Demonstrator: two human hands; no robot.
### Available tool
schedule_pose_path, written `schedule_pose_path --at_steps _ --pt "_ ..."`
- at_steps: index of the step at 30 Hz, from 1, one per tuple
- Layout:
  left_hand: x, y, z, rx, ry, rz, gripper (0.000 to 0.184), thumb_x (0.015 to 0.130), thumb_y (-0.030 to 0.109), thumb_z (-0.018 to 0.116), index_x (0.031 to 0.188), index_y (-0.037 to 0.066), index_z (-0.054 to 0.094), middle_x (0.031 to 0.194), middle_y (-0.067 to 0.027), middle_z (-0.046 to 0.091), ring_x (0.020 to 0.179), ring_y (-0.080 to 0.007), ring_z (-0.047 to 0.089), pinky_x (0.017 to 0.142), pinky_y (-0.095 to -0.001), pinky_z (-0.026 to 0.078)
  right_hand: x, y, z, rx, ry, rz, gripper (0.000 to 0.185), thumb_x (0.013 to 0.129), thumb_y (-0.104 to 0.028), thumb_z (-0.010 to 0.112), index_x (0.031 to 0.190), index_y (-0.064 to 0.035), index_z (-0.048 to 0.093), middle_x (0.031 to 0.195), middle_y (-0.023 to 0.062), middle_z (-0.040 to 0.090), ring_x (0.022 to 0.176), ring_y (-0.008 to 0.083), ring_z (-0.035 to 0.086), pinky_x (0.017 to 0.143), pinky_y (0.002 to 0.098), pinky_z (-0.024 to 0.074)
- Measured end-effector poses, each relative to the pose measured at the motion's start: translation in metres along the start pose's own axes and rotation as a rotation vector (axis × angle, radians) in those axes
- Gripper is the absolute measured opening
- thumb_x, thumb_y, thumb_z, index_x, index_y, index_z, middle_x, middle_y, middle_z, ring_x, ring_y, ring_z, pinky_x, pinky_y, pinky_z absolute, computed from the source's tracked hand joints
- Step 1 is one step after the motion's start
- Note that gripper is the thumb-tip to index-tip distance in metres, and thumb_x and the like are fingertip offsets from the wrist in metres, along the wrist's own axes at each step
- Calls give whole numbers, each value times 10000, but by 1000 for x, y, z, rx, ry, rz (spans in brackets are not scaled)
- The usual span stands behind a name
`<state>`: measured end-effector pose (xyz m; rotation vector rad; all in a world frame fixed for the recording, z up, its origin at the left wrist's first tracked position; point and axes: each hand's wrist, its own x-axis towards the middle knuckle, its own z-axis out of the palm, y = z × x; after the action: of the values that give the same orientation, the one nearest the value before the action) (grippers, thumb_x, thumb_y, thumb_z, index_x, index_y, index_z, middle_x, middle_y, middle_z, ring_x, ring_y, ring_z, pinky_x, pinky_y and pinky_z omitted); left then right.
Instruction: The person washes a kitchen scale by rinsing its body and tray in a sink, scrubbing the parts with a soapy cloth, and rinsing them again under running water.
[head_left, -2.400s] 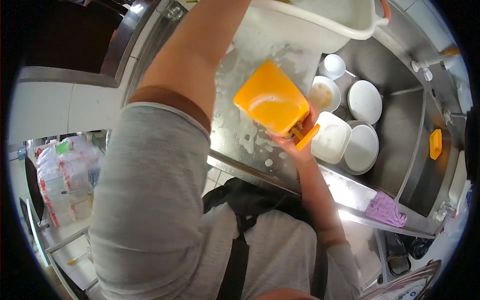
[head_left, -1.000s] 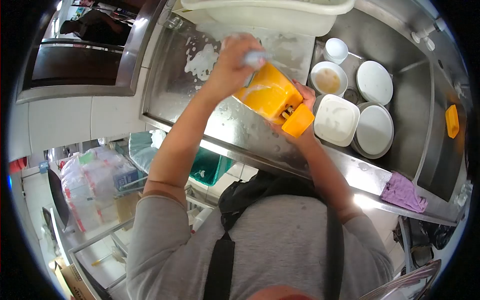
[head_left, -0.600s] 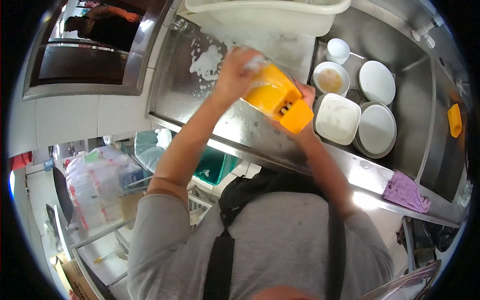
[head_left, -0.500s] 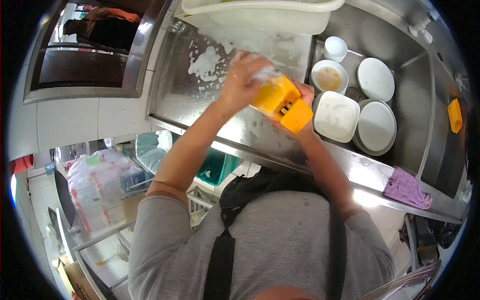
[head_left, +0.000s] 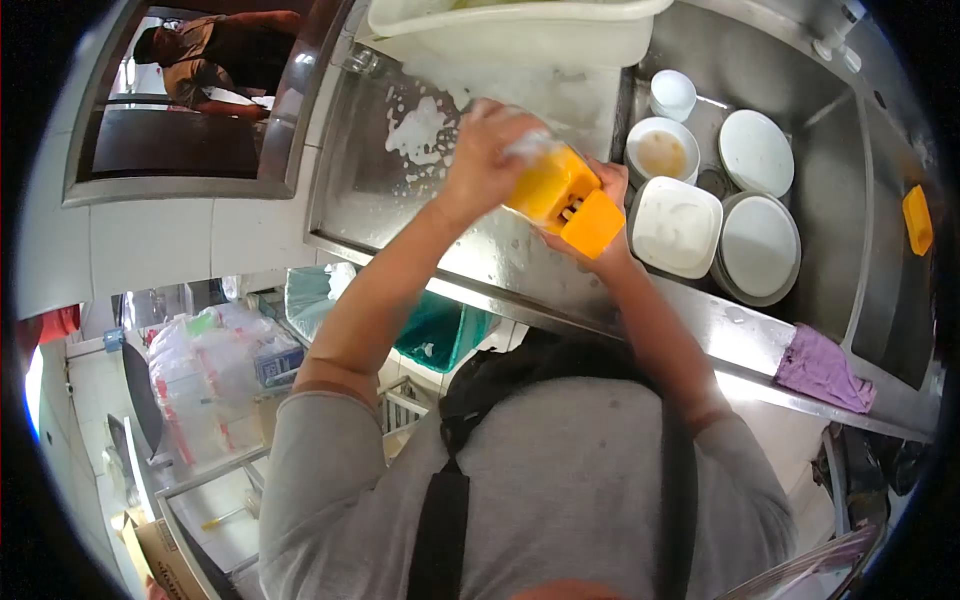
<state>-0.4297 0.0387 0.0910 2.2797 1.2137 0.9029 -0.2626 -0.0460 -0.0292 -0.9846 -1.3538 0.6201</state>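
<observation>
Over the steel drainboard, my right hand (head_left: pixel 612 195) is closed round the lower side of a yellow plastic box-shaped object (head_left: pixel 555 190). The object is tilted, with a square flap-like end and a small dark opening near it. My left hand (head_left: pixel 495 150) curls against its upper end, fingers bent and covered in white suds. A foamy whitish patch shows under those fingers; whether it is a scrubber or only lather, I cannot make out.
Right of my hands, the sink (head_left: pixel 825 220) holds stacked white plates (head_left: pixel 760 245), a square dish (head_left: pixel 676 228), a bowl (head_left: pixel 662 152) and cups (head_left: pixel 673 95). A white tub (head_left: pixel 510 38) stands behind. A purple cloth (head_left: pixel 825 370) hangs over the front edge. Another person (head_left: pixel 215 60) shows through the opening.
Both hands stay at nearly the same spot on the yellow object. The view has shifted slightly. In the opening at upper left, the other person has moved and their head and arm show more.
</observation>
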Motion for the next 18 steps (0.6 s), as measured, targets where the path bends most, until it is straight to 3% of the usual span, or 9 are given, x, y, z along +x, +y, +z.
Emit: schedule_pose_path --at_steps 2,6,8,10,11,12,14,16,18 --pt "-4 0 3 121 -35 171 320 668 -21 629 972 60 686 979 -112 694 997 -337 564 924 -420 441 7 -3 -5 -135 -80 -60 990 544 -305 928 1322 -59 368 1148 170 416 1043 327 485 915 391 440" --pt "2 -27 -12 48 -19 -137 395 650 -47 606 1007 100 691 1049 -72 688 1021 -306 531 976 -429 398 11 -3 -2 67 -50 -2 945 569 -287 904 1323 -54 385 1177 124 405 1091 278 439 965 395 390" --pt "-3 -12 -1 -13 10 -30 408 647 -63 596 1007 101 693 1038 -60 688 988 -298 524 957 -409 413 6 -3 -7 -132 -96 -26 968 570 -272 902 1341 -46 362 1175 124 401 1113 268 442 983 389 390" --pt "-4 4 -2 62 -101 96 376 669 -63 628 1003 94 694 1015 -56 687 994 -287 523 939 -376 429 8 -1 -7 -48 -81 11 990 553 -286 918 1335 -38 364 1170 146 407 1101 296 462 969 394 406" --pt "-3 -13 -8 -141 -122 27 379 703 -104 588 1041 51 664 1023 -91 663 1072 -269 529 1021 -354 375 5 -2 -4 48 -68 47 1012 536 -299 934 1329 -30 366 1165 169 412 1090 323 482 955 398 422" --pt "-4 -22 -12 -135 -121 21 379 703 -104 588 1041 51 664 1023 -91 663 1072 -269 529 1021 -354 375 3 -1 -3 55 -72 48 1012 536 -299 934 1329 -30 366 1165 169 412 1090 323 482 955 398 422" --pt "3 -29 -18 58 -78 -214 389 705 -99 588 1043 76 666 1068 -76 667 1100 -254 527 1050 -384 338 4 0 -3 -17 -96 35 993 557 -275 907 1347 -46 350 1184 121 392 1125 258 433 992 381 390" --pt "-2 -15 -6 11 -91 -63 404 710 -104 563 1050 87 667 1071 -70 667 1106 -249 533 1051 -381 333 6 0 -3 -12 -78 22 994 556 -280 908 1347 -47 353 1185 122 391 1126 261 428 996 383 386" --pt "-1 9 -4 52 -146 149 373 695 -44 613 998 156 700 1001 -42 685 1018 -282 522 940 -407 420 3 -1 -5 -4 -83 24 995 555 -286 909 1347 -49 355 1186 123 391 1128 264 424 999 386 382"
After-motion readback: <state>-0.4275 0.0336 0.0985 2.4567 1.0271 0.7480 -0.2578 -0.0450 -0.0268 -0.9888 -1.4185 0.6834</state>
